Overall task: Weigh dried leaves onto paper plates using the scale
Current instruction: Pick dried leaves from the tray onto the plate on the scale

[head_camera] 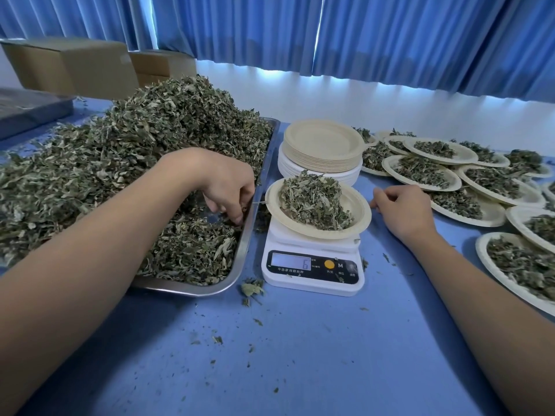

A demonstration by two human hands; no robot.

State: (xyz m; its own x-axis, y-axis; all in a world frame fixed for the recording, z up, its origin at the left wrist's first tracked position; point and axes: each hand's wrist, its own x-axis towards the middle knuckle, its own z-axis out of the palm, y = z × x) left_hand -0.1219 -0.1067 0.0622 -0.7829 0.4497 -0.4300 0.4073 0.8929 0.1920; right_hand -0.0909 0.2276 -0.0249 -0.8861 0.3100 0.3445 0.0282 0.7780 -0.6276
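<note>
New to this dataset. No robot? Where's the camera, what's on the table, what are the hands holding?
No robot here: a person works bare-handed. The single picture comes from a wide-angle camera on their head, looking down at the blue table. At left, a metal tray is heaped with dried leaves. In the middle, a white scale carries a paper plate with a pile of leaves. Its display shows a 6; other digits are unclear. Behind it is a stack of empty plates, and filled plates cover the right side. The left hand reaches into the tray, fingers curled into the leaves, seemingly pinching a few. The right hand rests on the table beside the plate's rim, holding nothing.
</note>
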